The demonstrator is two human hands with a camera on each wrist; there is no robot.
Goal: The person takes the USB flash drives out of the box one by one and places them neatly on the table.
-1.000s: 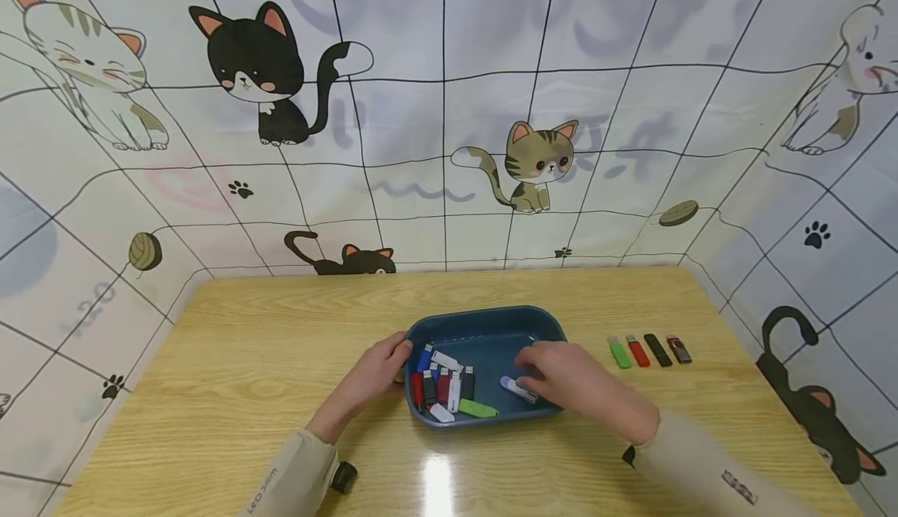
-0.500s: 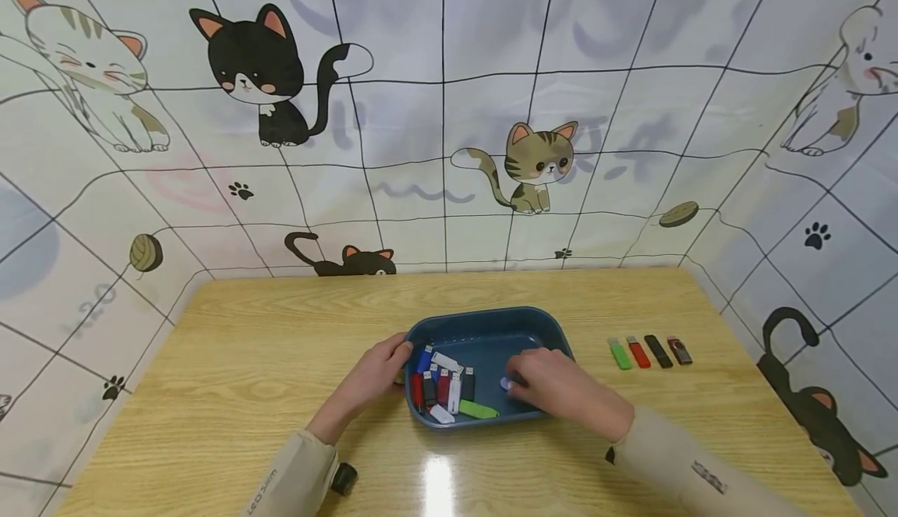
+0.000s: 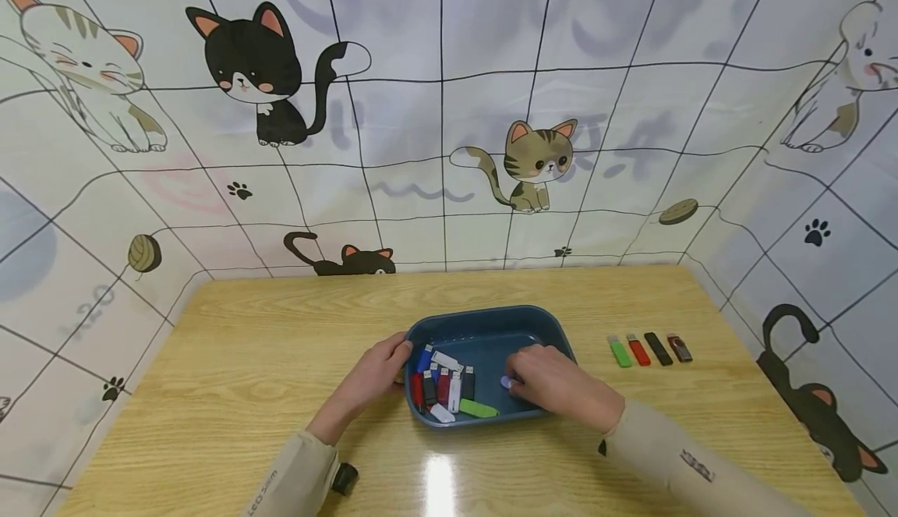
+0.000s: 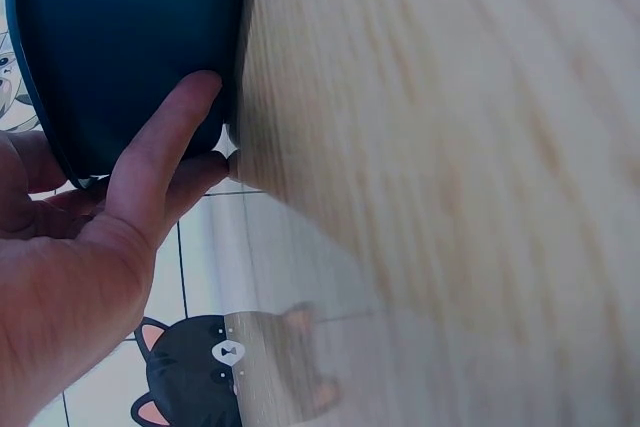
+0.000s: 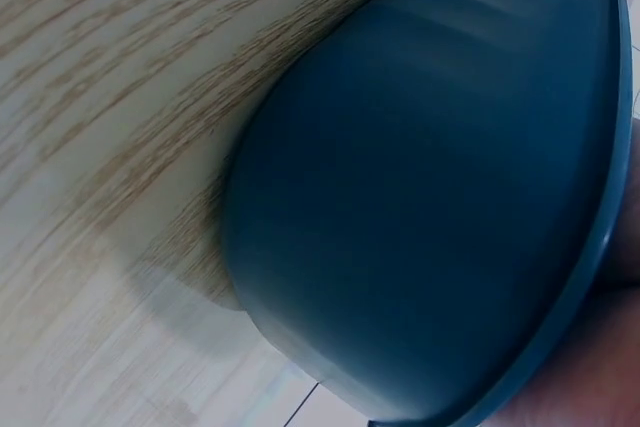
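A dark blue tray (image 3: 491, 326) sits on the table, with several USB sticks in its left half, among them a bright green one (image 3: 479, 408) and a white one (image 3: 454, 392). At the tray's left end my left hand (image 3: 379, 365) grips the wall; the left wrist view shows its fingers (image 4: 165, 147) against the outside. My right hand (image 3: 550, 380) reaches into the tray's right half, fingers curled around a lavender-ended USB stick (image 3: 506, 382), most of which is hidden. In the right wrist view the tray's outer wall (image 5: 400, 177) covers the fingertips.
Right of the tray, a green USB stick (image 3: 620, 352), a red one (image 3: 638, 351), a black one (image 3: 658, 350) and a dark red swivel one (image 3: 679, 348) lie in a row on the wooden table (image 3: 281, 306). A cat-patterned backdrop (image 3: 407, 127) stands behind.
My right hand has moved left and closed in over the lavender-ended USB stick, hiding its silver part. The left hand and the tray have stayed in place.
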